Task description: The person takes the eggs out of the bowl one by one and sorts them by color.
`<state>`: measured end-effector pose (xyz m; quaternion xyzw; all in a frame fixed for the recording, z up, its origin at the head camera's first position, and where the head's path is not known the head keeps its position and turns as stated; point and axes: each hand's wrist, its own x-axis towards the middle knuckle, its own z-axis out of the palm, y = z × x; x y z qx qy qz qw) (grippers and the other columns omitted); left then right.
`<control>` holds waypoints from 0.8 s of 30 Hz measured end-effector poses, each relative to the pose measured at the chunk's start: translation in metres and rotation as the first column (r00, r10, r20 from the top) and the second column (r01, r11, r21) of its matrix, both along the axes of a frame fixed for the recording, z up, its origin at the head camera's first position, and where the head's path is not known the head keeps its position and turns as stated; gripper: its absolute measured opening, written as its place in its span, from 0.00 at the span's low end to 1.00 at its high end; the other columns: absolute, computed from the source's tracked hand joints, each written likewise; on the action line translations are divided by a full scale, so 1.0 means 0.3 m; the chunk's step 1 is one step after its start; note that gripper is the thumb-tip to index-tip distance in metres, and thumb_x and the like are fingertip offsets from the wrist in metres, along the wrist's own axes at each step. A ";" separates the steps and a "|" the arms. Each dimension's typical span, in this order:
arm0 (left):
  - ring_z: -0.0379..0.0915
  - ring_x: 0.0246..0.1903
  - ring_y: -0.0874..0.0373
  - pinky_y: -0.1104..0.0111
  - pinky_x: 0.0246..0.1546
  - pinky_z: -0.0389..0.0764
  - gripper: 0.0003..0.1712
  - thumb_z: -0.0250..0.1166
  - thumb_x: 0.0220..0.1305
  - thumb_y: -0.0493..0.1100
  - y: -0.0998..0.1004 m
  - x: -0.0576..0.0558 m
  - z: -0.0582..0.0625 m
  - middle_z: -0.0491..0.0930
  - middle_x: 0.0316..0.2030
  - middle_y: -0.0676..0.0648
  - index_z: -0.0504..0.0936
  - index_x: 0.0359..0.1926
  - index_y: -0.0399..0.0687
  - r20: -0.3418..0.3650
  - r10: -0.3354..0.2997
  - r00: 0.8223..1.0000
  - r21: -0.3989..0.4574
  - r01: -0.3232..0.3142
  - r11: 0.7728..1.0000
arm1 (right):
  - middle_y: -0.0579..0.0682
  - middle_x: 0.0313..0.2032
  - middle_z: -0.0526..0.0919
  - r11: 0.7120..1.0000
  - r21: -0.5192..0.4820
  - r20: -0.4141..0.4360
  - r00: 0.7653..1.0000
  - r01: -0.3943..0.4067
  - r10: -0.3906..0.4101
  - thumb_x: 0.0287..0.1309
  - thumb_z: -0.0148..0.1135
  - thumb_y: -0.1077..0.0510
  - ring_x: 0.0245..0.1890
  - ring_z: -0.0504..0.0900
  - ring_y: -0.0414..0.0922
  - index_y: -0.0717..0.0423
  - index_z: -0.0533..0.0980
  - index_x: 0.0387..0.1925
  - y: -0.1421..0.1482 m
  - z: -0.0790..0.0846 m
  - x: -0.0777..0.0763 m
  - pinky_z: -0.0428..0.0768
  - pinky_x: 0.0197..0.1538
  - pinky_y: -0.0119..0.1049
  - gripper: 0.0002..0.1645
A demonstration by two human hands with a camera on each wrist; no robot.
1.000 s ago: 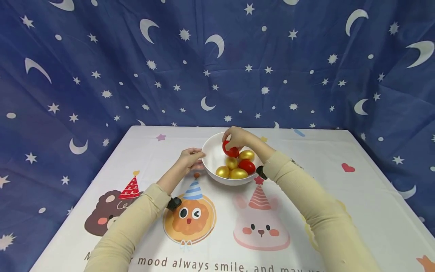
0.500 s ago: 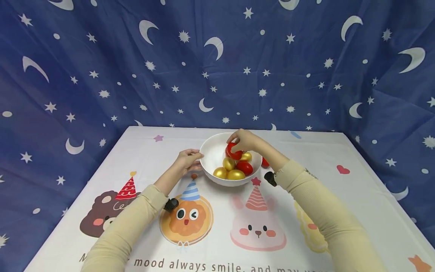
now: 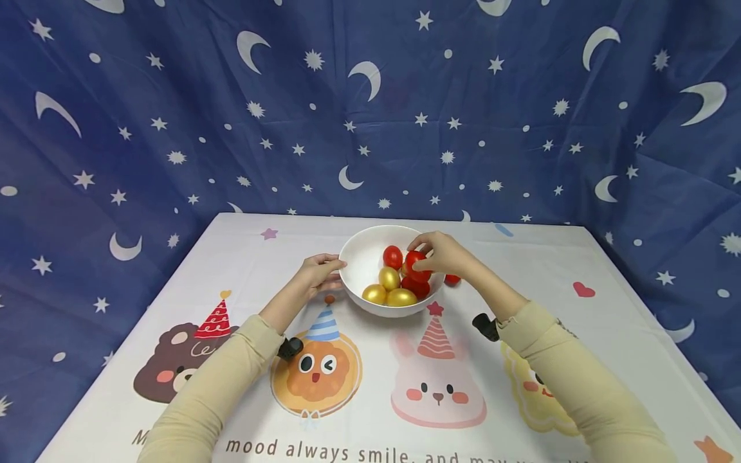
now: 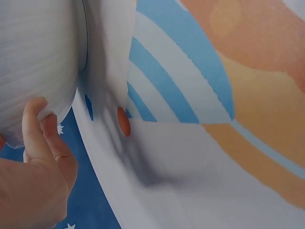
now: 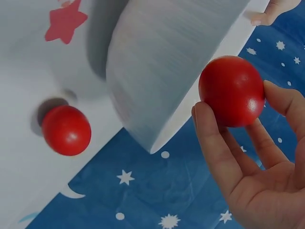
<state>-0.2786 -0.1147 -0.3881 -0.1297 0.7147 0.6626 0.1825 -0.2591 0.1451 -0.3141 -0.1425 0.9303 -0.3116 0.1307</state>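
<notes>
A white bowl (image 3: 365, 257) stands near the back of the table with gold eggs (image 3: 389, 278) and red eggs (image 3: 392, 257) in it. My left hand (image 3: 317, 271) grips the bowl's left rim, thumb on top and fingers against the outer wall. In the left wrist view those fingers (image 4: 35, 126) touch the bowl's side. My right hand (image 3: 444, 254) holds a red egg (image 5: 232, 91) between thumb and fingertips, over the right part of the bowl in the head view. It partly covers a gold egg there.
Another red egg (image 5: 66, 130) lies on the table just right of the bowl. The white tablecloth (image 3: 370, 360) carries printed cartoon figures and lettering. A blue curtain (image 3: 370, 109) with moons and stars hangs behind the table's back edge.
My right hand has moved to the right with a red egg in its fingers. A red egg inside the bowl and one outside it have come into view. The left hand keeps its grip.
</notes>
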 end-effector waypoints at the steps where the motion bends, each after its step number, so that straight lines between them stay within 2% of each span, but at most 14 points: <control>1: 0.81 0.43 0.52 0.75 0.34 0.88 0.25 0.61 0.63 0.40 -0.002 0.001 -0.001 0.72 0.56 0.38 0.70 0.61 0.41 0.004 0.002 1.000 0.004 -0.002 1.000 | 0.66 0.50 0.78 1.000 0.003 -0.009 1.000 0.000 0.000 0.54 0.64 0.64 0.47 0.80 0.58 0.63 0.75 0.52 0.005 0.000 0.005 0.88 0.46 0.44 0.22; 7: 0.80 0.37 0.57 0.74 0.34 0.88 0.27 0.62 0.63 0.41 -0.007 -0.005 -0.006 0.71 0.58 0.38 0.69 0.62 0.43 0.015 0.008 1.000 0.024 -0.008 1.000 | 0.67 0.50 0.78 1.000 0.015 -0.067 0.998 0.018 -0.017 0.55 0.63 0.63 0.49 0.78 0.59 0.63 0.75 0.53 0.043 0.010 0.035 0.87 0.47 0.47 0.22; 17: 0.78 0.50 0.49 0.75 0.34 0.88 0.27 0.61 0.64 0.41 -0.003 -0.003 0.005 0.71 0.59 0.37 0.69 0.63 0.42 0.030 -0.004 1.000 0.019 0.003 1.000 | 0.68 0.49 0.78 0.998 -0.051 -0.086 0.995 0.039 -0.043 0.55 0.63 0.64 0.47 0.79 0.61 0.66 0.74 0.52 0.123 0.003 0.083 0.89 0.43 0.44 0.22; 24: 0.76 0.54 0.47 0.75 0.35 0.87 0.27 0.61 0.64 0.41 0.000 -0.003 0.005 0.71 0.59 0.37 0.69 0.63 0.42 0.031 -0.008 0.999 0.025 0.007 1.000 | 0.69 0.49 0.78 0.997 -0.056 -0.089 0.994 0.051 -0.056 0.54 0.63 0.64 0.42 0.81 0.59 0.67 0.74 0.52 0.170 -0.010 0.106 0.89 0.43 0.44 0.23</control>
